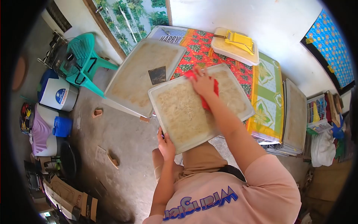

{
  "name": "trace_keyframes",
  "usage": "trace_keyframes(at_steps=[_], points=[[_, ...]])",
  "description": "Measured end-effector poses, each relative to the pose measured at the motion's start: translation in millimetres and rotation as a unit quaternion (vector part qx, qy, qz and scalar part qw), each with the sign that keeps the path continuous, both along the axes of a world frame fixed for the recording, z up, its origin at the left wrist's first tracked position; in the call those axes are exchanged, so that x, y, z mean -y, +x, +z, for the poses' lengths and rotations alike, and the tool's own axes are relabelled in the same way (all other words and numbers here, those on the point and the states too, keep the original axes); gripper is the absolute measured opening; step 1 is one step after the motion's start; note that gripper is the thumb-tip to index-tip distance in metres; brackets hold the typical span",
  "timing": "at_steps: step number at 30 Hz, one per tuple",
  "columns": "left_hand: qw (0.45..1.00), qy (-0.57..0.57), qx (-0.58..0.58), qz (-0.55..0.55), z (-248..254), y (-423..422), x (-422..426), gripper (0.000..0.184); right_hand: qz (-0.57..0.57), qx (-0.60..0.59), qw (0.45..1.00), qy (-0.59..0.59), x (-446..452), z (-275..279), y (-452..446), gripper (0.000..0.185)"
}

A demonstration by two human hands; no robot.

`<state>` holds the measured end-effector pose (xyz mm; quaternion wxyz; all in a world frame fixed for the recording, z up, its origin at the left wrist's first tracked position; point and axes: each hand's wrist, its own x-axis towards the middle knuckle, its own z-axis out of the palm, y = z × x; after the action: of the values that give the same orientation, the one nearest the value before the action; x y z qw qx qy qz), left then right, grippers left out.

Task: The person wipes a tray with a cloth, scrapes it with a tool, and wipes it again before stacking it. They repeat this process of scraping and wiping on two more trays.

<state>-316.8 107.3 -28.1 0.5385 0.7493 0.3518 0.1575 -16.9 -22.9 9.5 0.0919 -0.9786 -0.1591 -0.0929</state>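
A shallow rectangular tray (179, 115) with a pale rim and a blotchy beige surface leans tilted between my lap and the table. My left hand (166, 146) grips its lower left edge, fingers at the outer side. My right hand (203, 84) presses a red cloth (205, 105) onto the tray's upper part; the palm hides some of the cloth. Beyond it, a second similar tray (130, 74) lies on the left of the table. A dark, flat metal plate (157, 75) rests on that tray, near its right edge.
The table has a red patterned cover (201, 46). At its back stands a white tub (229, 54) with a yellow-framed tool (240, 42) on top. Several stacked trays (294, 115) stand at right. A green chair (87, 63) and slippers (112, 160) are on the left.
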Motion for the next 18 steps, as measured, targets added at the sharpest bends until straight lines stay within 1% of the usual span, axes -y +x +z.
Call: trace_keyframes(at_steps=[2,3,6,8,9,12,15,16,18], points=[[0.999,0.002,0.051,0.015,-4,2,2,0.042,-0.059,-0.028,0.997,-0.036,39,1,27,0.056],[0.997,0.003,0.076,0.022,-6,3,3,0.042,-0.077,-0.030,0.996,-0.033,56,1,39,0.056],[0.998,-0.006,0.065,0.013,-5,3,1,0.042,-0.126,-0.039,0.991,-0.034,98,1,65,0.056],[0.993,0.041,0.113,0.013,-13,5,1,0.042,-0.149,-0.044,0.987,-0.047,116,0,72,0.057],[0.988,0.065,0.137,0.012,-12,5,1,0.042,-0.154,-0.046,0.986,-0.042,123,-3,68,0.057],[0.996,-0.043,0.075,0.012,-6,3,-5,0.041,-0.167,-0.040,0.985,-0.023,147,-4,33,0.060],[0.992,-0.036,0.124,0.005,12,6,1,0.040,-0.180,-0.017,0.983,-0.045,175,-8,-23,0.062],[0.991,-0.045,0.123,0.008,14,6,2,0.040,-0.176,0.000,0.984,-0.011,183,-12,-42,0.063],[0.990,-0.062,0.124,0.015,16,7,3,0.039,-0.164,0.001,0.986,-0.011,181,-12,-78,0.063]])
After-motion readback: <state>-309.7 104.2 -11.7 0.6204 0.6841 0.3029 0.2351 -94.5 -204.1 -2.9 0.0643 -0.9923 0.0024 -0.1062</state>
